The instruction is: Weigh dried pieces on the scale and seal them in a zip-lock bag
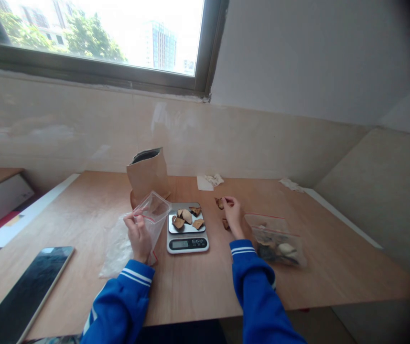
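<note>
Left hand [138, 235] grips an open empty baggie [154, 210], right hand [232, 215] pinches a brown chip [220, 203]; more chips [187, 217] sit on the scale [187, 242].

Blue sleeves [251, 277] with white stripes, silver scale [187, 235], brown paper bag [148, 175], red-edged clear bag [153, 215]

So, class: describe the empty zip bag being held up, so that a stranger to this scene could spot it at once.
Start at the digital kitchen scale in the middle of the wooden table. Just left of it, the left hand holds up a clear zip bag. Unlike the filled zip bag lying right of the scale, this one is empty and raised, in front of the brown paper bag.
</note>
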`<action>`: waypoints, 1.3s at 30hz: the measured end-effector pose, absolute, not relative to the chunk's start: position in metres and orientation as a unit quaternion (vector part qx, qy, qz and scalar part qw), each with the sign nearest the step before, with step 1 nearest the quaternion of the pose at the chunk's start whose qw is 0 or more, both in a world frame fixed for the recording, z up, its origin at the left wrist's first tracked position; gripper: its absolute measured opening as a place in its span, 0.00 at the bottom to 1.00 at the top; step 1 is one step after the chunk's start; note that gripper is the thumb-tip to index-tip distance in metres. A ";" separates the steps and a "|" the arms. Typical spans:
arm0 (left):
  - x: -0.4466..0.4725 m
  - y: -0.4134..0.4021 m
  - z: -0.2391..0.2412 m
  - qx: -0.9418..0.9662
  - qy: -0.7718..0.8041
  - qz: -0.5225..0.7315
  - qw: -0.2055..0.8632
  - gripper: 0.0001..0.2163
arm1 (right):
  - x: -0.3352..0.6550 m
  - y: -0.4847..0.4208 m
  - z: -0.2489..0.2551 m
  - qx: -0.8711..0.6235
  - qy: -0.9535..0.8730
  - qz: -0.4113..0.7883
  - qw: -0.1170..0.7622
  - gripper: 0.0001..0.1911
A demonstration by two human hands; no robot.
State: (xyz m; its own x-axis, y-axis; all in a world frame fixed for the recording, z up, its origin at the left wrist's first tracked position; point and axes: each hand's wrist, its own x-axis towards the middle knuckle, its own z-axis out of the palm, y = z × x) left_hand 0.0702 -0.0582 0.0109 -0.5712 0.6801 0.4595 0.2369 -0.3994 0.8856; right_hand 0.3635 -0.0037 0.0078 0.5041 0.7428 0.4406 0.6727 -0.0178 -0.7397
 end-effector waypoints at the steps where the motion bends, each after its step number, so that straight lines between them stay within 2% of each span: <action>1: 0.070 -0.058 0.011 0.439 0.523 0.713 0.156 0.13 | 0.370 -0.008 0.003 -0.718 -0.496 0.036 0.487 0.17; 8: 0.072 -0.062 0.017 0.447 0.509 0.718 0.159 0.12 | 0.376 -0.046 -0.020 -0.725 -0.551 -0.068 0.408 0.18; 13: 0.072 -0.063 0.018 0.441 0.520 0.715 0.155 0.13 | 0.372 -0.066 -0.033 -0.689 -0.634 -0.031 0.350 0.12; 16: 0.072 -0.063 0.019 0.440 0.516 0.718 0.156 0.13 | 0.368 -0.071 -0.030 -0.668 -0.640 0.014 0.380 0.11; 19: 0.072 -0.063 0.019 0.435 0.518 0.719 0.160 0.12 | 0.350 -0.077 -0.009 -0.632 -0.632 0.045 0.446 0.10; 23: 0.072 -0.063 0.019 0.439 0.516 0.716 0.169 0.12 | 0.306 -0.092 0.025 -0.564 -0.646 0.066 0.511 0.14; 27: 0.070 -0.063 0.018 0.443 0.516 0.714 0.167 0.12 | 0.271 -0.100 0.034 -0.494 -0.737 0.064 0.457 0.13; 33: 0.070 -0.062 0.017 0.443 0.518 0.712 0.168 0.12 | 0.264 -0.091 0.020 -0.513 -0.758 0.035 0.401 0.10; 39: 0.069 -0.062 0.016 0.446 0.521 0.707 0.174 0.12 | 0.266 -0.088 0.015 -0.534 -0.737 0.004 0.414 0.09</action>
State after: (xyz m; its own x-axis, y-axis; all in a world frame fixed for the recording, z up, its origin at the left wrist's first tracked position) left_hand 0.0692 -0.0621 0.0157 -0.5420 0.7101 0.4494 0.2197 -0.3964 0.8914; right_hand 0.2656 -0.0883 0.0152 -0.0868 0.7911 0.6055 0.7842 0.4291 -0.4482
